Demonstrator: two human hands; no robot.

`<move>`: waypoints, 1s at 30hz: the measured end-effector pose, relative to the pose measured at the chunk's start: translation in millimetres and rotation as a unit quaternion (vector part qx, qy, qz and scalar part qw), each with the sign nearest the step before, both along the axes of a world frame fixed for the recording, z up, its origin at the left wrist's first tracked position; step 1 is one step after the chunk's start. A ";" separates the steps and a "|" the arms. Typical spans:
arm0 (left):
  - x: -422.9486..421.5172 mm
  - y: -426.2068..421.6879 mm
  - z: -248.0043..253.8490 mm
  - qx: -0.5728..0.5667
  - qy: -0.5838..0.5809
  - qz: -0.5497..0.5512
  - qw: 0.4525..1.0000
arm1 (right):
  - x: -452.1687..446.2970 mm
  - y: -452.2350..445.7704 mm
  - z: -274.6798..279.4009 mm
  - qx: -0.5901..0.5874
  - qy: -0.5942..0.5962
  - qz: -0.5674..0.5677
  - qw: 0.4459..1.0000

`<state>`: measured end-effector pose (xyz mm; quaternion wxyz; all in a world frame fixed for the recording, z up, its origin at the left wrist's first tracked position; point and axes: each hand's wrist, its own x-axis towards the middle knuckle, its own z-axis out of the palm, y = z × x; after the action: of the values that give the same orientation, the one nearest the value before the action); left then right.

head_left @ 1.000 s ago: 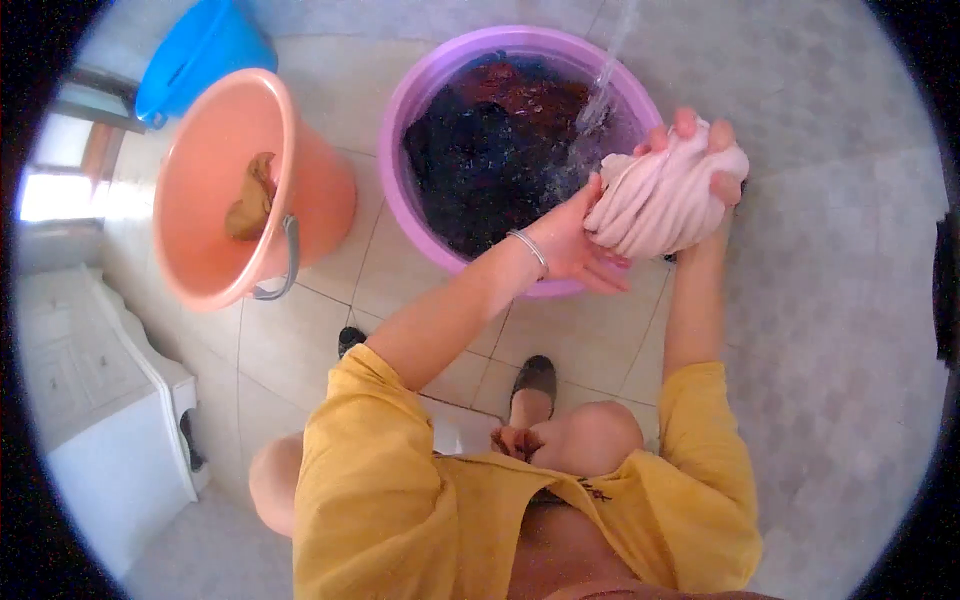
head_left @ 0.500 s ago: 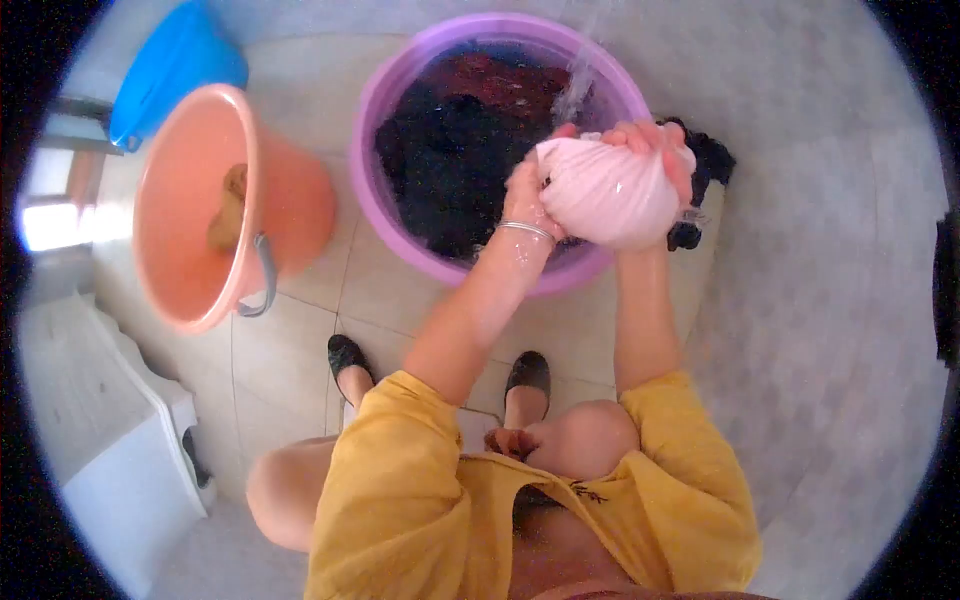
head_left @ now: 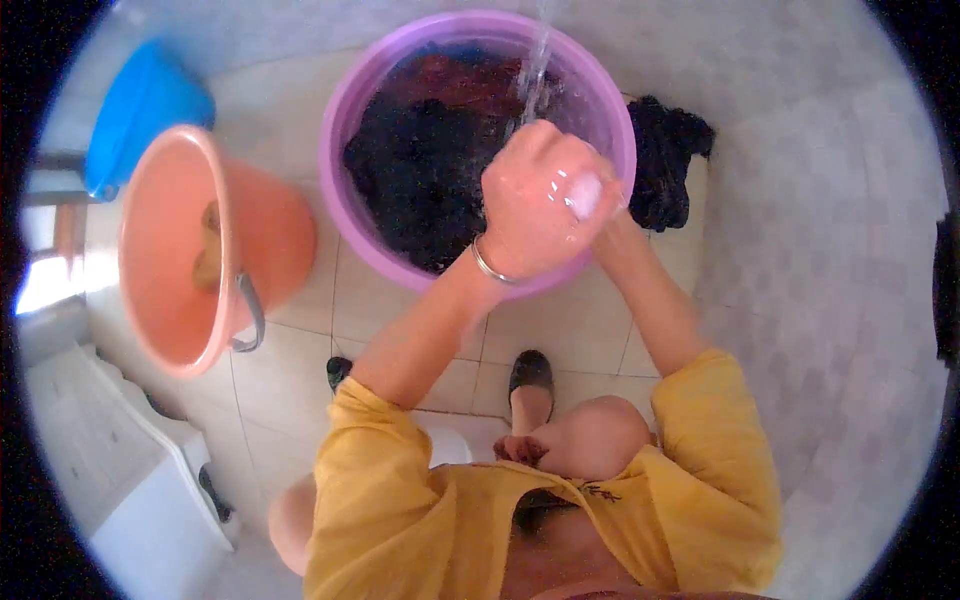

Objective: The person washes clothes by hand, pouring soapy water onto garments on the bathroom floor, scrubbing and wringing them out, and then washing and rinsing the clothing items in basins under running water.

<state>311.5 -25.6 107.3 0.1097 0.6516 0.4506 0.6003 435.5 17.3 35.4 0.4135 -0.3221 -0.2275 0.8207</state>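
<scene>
My left hand point(head_left: 535, 205), with a silver bangle at the wrist, is closed around a pink cloth point(head_left: 584, 196), of which only a small wet part shows. My right hand point(head_left: 612, 208) is pressed against it from the right, mostly hidden behind my left hand, and closed on the same cloth. Both hands are over the right front part of a purple basin point(head_left: 333, 165). Dark clothes point(head_left: 420, 170) and a dark red cloth point(head_left: 465, 82) lie in the basin. A stream of water point(head_left: 537, 70) falls into it just behind my hands.
An orange bucket point(head_left: 270, 230) with a tan cloth point(head_left: 208, 255) inside stands to the left, a blue bucket point(head_left: 155, 110) behind it. Black cloth point(head_left: 665, 160) lies right of the basin. A white cabinet point(head_left: 150, 520) is at the lower left. My feet are below the basin.
The pink cloth was a large bundle between both hands; now it is squeezed mostly out of sight. My left hand has turned over on top of it. Both hands have moved left in view.
</scene>
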 end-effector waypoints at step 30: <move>40.2 -31.8 -71.2 0.119 0.557 -0.348 0.745 | -62.4 -14.1 61.6 0.510 -0.590 0.300 0.549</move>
<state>351.7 -57.4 36.1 -0.0379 0.9893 0.0989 0.1000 373.1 3.2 97.0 0.0107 -0.3815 -0.8844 0.2688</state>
